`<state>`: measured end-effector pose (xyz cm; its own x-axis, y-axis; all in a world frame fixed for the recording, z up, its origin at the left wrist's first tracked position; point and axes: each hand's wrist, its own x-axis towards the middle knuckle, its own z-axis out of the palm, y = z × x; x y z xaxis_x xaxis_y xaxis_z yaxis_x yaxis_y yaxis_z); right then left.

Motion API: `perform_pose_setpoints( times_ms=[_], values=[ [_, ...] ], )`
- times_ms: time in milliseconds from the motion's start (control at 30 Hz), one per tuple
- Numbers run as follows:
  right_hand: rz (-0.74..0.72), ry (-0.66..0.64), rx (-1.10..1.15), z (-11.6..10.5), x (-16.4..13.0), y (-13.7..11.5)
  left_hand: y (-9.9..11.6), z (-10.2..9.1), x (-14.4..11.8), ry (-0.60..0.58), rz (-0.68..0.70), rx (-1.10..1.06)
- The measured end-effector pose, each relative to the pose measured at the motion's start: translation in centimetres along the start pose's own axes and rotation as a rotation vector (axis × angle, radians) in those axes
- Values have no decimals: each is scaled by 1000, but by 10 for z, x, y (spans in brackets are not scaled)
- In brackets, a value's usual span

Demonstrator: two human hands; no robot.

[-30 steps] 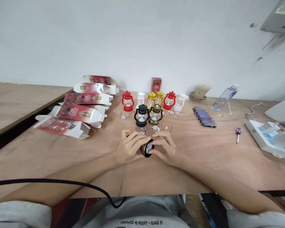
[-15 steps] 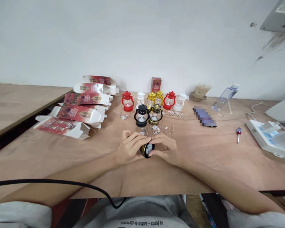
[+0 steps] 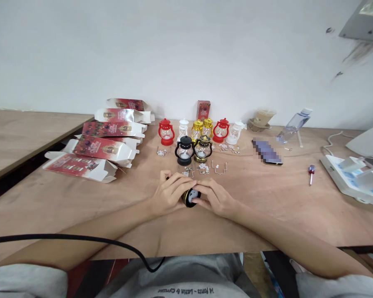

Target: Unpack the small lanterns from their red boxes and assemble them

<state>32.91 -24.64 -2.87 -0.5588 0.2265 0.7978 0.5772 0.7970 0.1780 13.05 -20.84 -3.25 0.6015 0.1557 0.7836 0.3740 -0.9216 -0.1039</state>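
A small black-and-gold lantern [image 3: 190, 198] lies tilted between my hands above the near part of the table, its pale round underside turned to the right. My left hand [image 3: 170, 192] is closed around its body and hides most of it. The fingers and thumb of my right hand [image 3: 220, 198] close on the rim of its base. Just beyond stand a black lantern [image 3: 185, 156] and a bronze-black lantern [image 3: 202, 154]. Small metal wire handles and loose bits [image 3: 203, 168] lie in front of them.
Behind stand red [image 3: 165, 138], white [image 3: 235, 134] and gold lanterns [image 3: 197, 127], with a red box [image 3: 203, 109]. Opened cartons [image 3: 104, 148] overlap at left. Right are a phone [image 3: 266, 151], bottle [image 3: 294, 125], cup [image 3: 263, 118], screwdriver [image 3: 311, 174] and power strip [image 3: 354, 178]. A black cable [image 3: 81, 237] crosses my left forearm.
My right-hand fingers have bent and drawn in closer over the lantern's base. The lantern and my left hand have hardly moved, and the view has shifted slightly.
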Motion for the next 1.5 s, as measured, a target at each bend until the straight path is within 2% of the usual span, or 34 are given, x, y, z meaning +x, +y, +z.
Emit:
perform_pose_setpoints(
  times_ms=[133, 333, 733, 1133, 1500],
  values=[
    [-108, 38, -201, 3, 1, -1, 1, 0, 1, 11, 7, 4],
    [-129, 44, -333, 6, -2, -4, 3, -1, 4, 16, -18, 9],
    [-160, 17, -424, 7, -6, -5, 4, -3, 5, 1, -26, 24],
    [-159, 75, -385, -1, 5, -6, 5, -4, 5, 19, -73, 12],
    [-198, 38, -440, -1, 5, -7, 6, -3, 5, 25, -76, 7]
  ],
)
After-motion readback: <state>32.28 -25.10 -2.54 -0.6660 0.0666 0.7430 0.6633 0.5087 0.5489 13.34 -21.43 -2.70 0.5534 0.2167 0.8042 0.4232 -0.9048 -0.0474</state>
